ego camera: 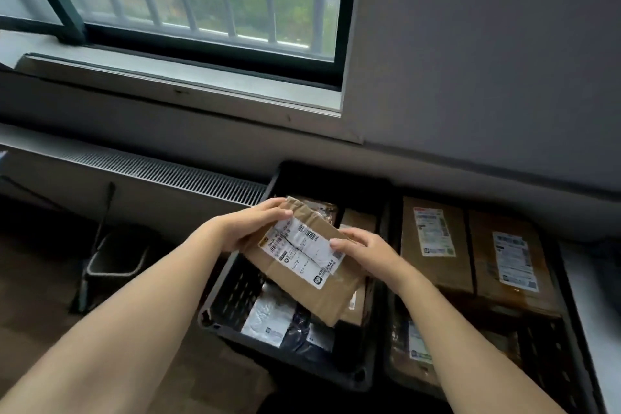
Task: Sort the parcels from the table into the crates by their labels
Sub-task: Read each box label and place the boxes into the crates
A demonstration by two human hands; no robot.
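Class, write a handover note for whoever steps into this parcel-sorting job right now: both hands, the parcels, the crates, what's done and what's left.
Left grip: holds the cardboard parcel at its far left corner.
Right grip: holds the same parcel's right edge.
The parcel is label-up, above the left crate, which already holds a silver mailer and other parcels.
The right crate holds labelled brown boxes.
Done: several parcels crated.
Left: read this label and place the parcel. The table is not clearly in view, so the number remaining is unknown.
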